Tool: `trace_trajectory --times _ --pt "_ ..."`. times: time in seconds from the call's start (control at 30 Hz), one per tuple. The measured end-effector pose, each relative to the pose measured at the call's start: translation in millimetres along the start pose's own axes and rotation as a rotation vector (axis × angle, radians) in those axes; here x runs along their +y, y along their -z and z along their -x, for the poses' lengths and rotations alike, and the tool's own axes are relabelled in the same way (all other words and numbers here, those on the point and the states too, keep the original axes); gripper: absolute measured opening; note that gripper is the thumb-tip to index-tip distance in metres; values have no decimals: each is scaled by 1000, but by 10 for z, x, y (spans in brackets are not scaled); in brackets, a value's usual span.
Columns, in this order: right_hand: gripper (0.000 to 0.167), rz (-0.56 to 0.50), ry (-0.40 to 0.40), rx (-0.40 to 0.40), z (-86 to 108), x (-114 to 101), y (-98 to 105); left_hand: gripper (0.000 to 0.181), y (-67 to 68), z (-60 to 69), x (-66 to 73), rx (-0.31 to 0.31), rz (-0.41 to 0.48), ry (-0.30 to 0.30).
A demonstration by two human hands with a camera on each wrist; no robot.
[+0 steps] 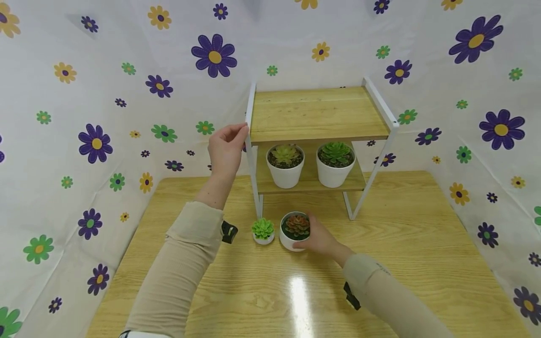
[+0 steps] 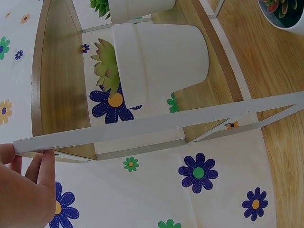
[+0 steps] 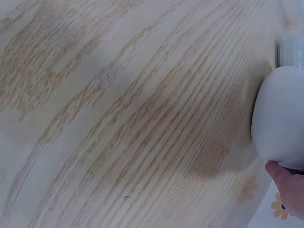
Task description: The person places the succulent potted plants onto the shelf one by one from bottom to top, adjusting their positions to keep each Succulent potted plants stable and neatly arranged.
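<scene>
My left hand [image 1: 226,150] pinches the upper front left corner of a two-tier wooden shelf's white metal frame [image 1: 251,164]. In the left wrist view, thumb and fingertips lie on either side of the frame bar [image 2: 118,129]. Low in front of the shelf, my right hand [image 1: 322,240] grips the right side of a round white pot [image 1: 288,241] holding a reddish succulent [image 1: 297,225]. The right wrist view shows this pot [image 3: 280,114] with a fingertip [image 3: 273,167] against it. Just left of it, a smaller white pot [image 1: 264,240] with a bright green succulent stands on the table.
Two white potted succulents, one yellowish [image 1: 285,173] and one green [image 1: 335,172], stand side by side on the lower shelf [image 1: 310,185] under the upper board [image 1: 317,112]. Flower-patterned cloth [image 1: 274,37] surrounds the wooden table [image 1: 401,225] at the back and sides.
</scene>
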State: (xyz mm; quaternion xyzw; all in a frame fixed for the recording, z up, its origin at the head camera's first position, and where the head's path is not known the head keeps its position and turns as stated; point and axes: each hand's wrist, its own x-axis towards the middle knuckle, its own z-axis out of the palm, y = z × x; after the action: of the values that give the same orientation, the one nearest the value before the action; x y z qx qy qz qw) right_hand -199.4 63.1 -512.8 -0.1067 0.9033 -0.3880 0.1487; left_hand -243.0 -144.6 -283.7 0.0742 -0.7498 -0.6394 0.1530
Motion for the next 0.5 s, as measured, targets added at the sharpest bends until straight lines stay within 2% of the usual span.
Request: trace_trajectory --times 0.23,0.5 --pt "106 6 13 -3 42 -25 53 25 -6 8 11 -3 3 5" --pt "103 -50 107 -14 139 -129 212 26 1 10 12 -10 9 10"
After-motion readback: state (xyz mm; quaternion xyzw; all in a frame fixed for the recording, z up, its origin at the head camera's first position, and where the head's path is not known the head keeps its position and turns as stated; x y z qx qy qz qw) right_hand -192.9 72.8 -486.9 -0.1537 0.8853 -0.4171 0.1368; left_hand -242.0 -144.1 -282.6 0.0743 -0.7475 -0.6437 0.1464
